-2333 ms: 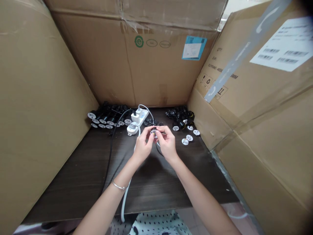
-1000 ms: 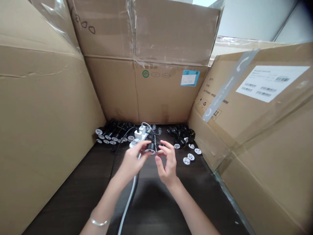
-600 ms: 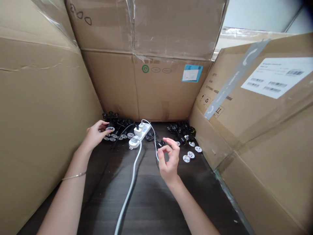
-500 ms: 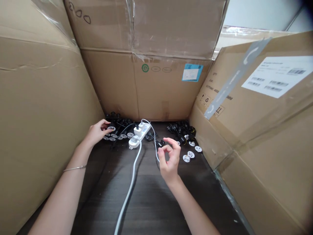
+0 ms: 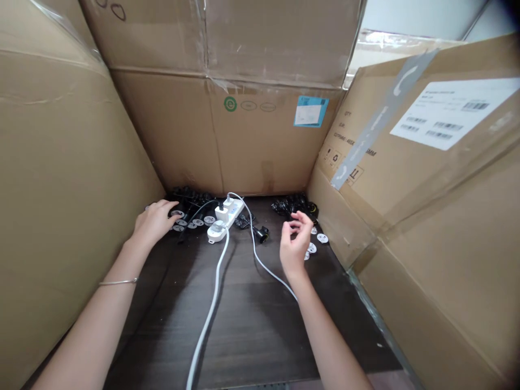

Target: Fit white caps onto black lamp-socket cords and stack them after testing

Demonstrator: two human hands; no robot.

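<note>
My left hand (image 5: 154, 225) is at the left pile, its thumb and fingers curled round the edge of a white round disc (image 5: 177, 215) on a black fitting. Part of that piece is hidden by the fingers. Several similar white-faced black fittings (image 5: 197, 222) lie beside it. My right hand (image 5: 296, 246) hovers by the right pile with bent fingers, a gap between thumb and fingertips and nothing visible in it. Between the hands lies a black cylindrical fitting (image 5: 262, 234) with its round end toward me, next to a white power strip (image 5: 216, 233).
A thick white cable (image 5: 211, 314) runs from the strip toward me; a thin white cord (image 5: 266, 265) passes under my right wrist. Black bundled cables (image 5: 292, 205) and white discs (image 5: 322, 238) lie at right. Large cartons stand left (image 5: 73, 189), behind (image 5: 260, 151) and right (image 5: 442, 227).
My right hand has moved right, away from the black fitting in the middle, which now shows more fully. My left hand stays at the left pile. The whole view has shifted slightly.
</note>
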